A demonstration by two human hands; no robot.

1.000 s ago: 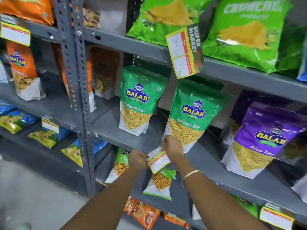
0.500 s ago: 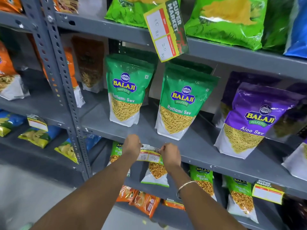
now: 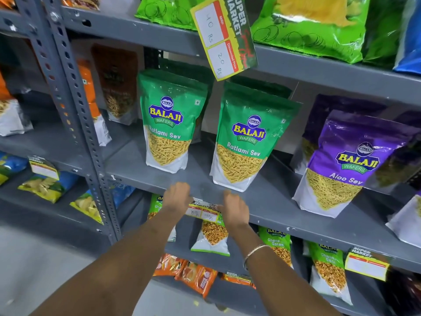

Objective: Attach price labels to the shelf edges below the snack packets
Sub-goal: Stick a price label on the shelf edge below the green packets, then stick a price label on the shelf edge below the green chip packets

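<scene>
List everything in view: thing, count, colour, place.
Ratlami Sev packets: two in front, green, middle shelf.
Aloo Sev packet: one clear, purple, middle shelf right.
Chana packets: several, green, lower shelf.
Orange packets: several, bottom shelf.
Big green bags: two, top shelf.
Hanging price label: one, yellow and red, top shelf edge.
Price label being fixed: one, yellow and white, middle shelf edge.
Shelf rack: grey.
Bracelet: one, pale, right wrist.
Left hand, right hand: at the label's ends.

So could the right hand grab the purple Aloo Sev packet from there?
Probably yes. The right hand is pressing the price label on the grey shelf edge, and the purple Aloo Sev packet stands on that shelf with nothing in between.
</scene>
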